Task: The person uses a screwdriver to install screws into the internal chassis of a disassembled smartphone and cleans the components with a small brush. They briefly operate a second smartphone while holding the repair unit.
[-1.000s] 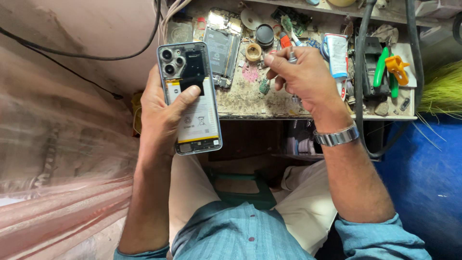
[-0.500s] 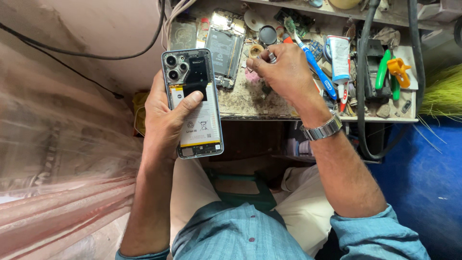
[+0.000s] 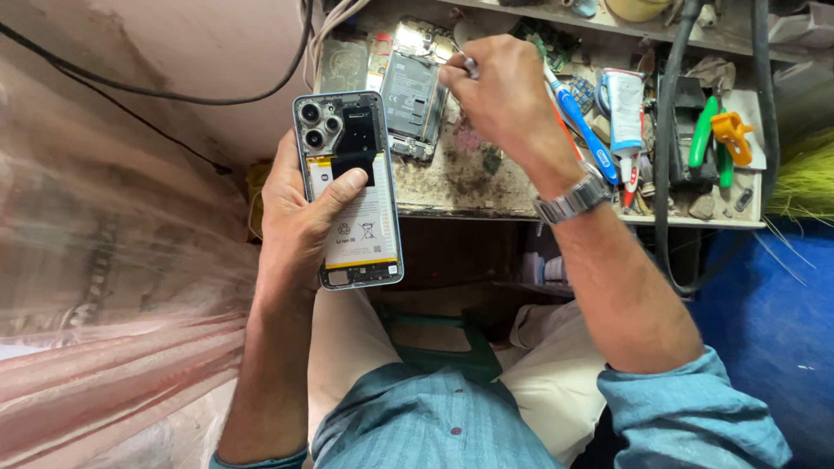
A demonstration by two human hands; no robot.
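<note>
Two hands work: the left hand [image 3: 300, 204] clasps an opened smartphone [image 3: 349, 189], long axis upright; right of it, the right hand [image 3: 504, 100] pinches a small metal tool [image 3: 467, 62] over the workbench [image 3: 469, 178].

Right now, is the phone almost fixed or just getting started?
Partway, it seems. The opened phone already has its back cover off, with battery and cameras showing. The left hand holds it up while the right hand pinches a small metal tool over the workbench. The back is not yet closed.
</note>
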